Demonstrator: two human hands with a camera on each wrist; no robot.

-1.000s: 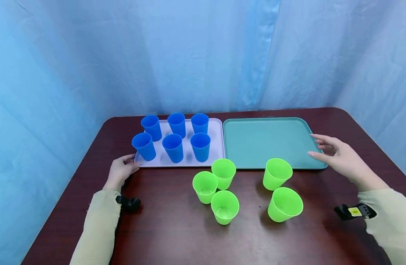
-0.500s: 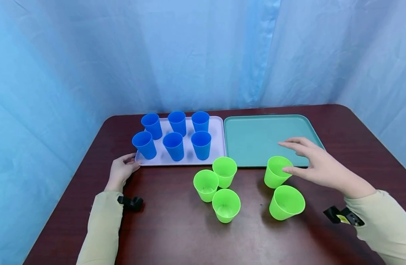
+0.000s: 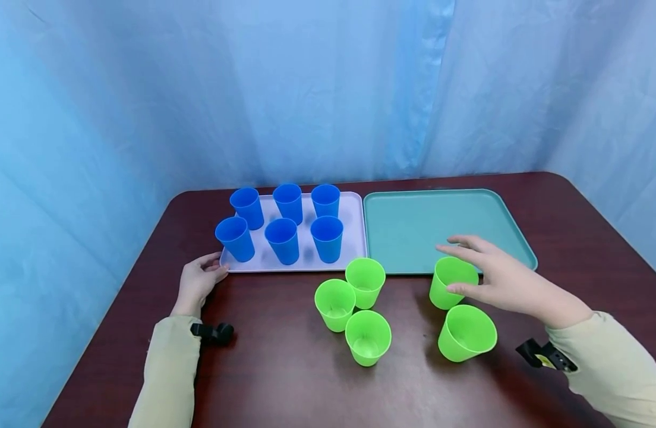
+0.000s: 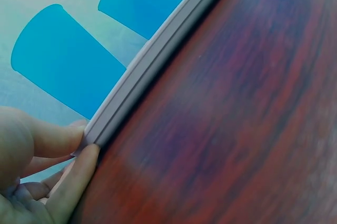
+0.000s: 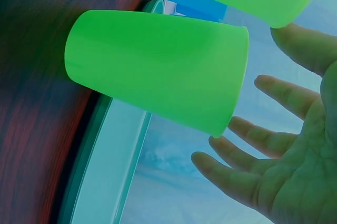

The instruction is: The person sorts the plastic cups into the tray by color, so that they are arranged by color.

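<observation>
Right hand (image 3: 507, 282) spread wide, fingers (image 5: 231, 179) straight around the rim of the upright bright green plastic cup (image 3: 452, 280), not yet closed on it. Left hand (image 3: 198, 280) pinching the corner of the pale lilac plastic tray (image 4: 152, 60). Cup standing on the dark wooden desk (image 3: 285, 368), just in front of the teal plastic tray (image 3: 413, 229). Long axis vertical, mouth up. Best to close evenly round the upper wall, then lift straight up, clear of the second green cup (image 3: 466, 333) nearby.
</observation>
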